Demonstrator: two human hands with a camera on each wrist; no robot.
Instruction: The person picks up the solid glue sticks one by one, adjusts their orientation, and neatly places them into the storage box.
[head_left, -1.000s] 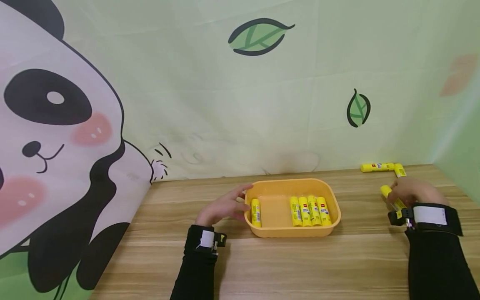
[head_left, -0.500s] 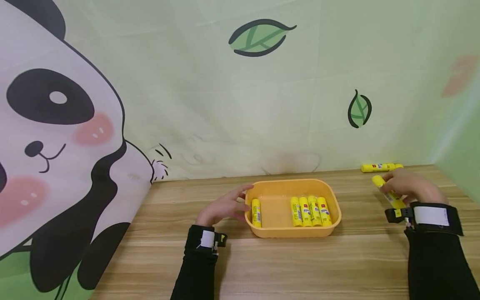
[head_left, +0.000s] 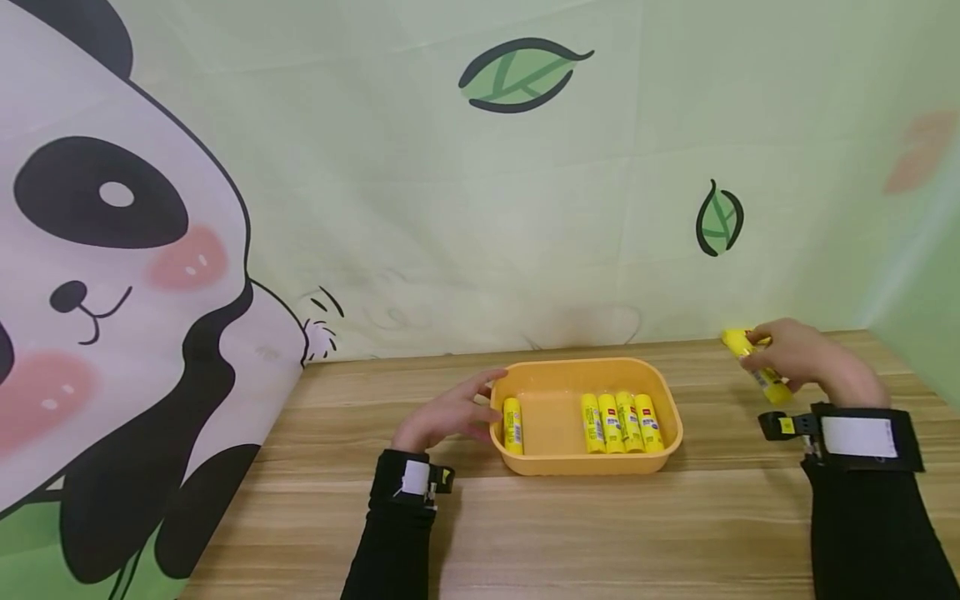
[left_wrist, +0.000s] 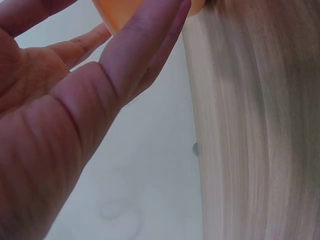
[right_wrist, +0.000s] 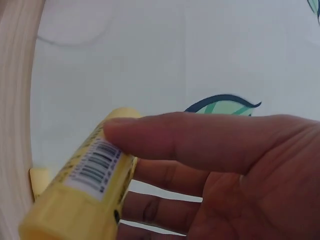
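Tray [head_left: 555,465]: orange, with rounded corners, just below the middle of the head frame; one yellow tube [head_left: 512,426] lies against its left end, four yellow tubes [head_left: 628,422] lie side by side toward its right end.
Left hand [head_left: 442,417]: fingers apart and reaching to the tray's left rim, fingertips touching it.
Right hand [head_left: 802,354]: at the right of the head frame, pinching a held tube [right_wrist: 82,187] between thumb and fingers; the tube is tilted, its barcode facing the right wrist camera.
Far tube [right_wrist: 39,181]: yellow, at the lower left of the right wrist frame, mostly hidden behind the held tube.
Tabletop [head_left: 585,533]: wood-grained, across the lower part of the head frame.
Backdrop [head_left: 420,208]: pale green; a panda [head_left: 217,333] fills the left side, leaf drawings [head_left: 521,75] show at upper centre and right.
Sleeves [head_left: 870,525]: black, with straps [head_left: 873,437] and small cameras at both wrists.
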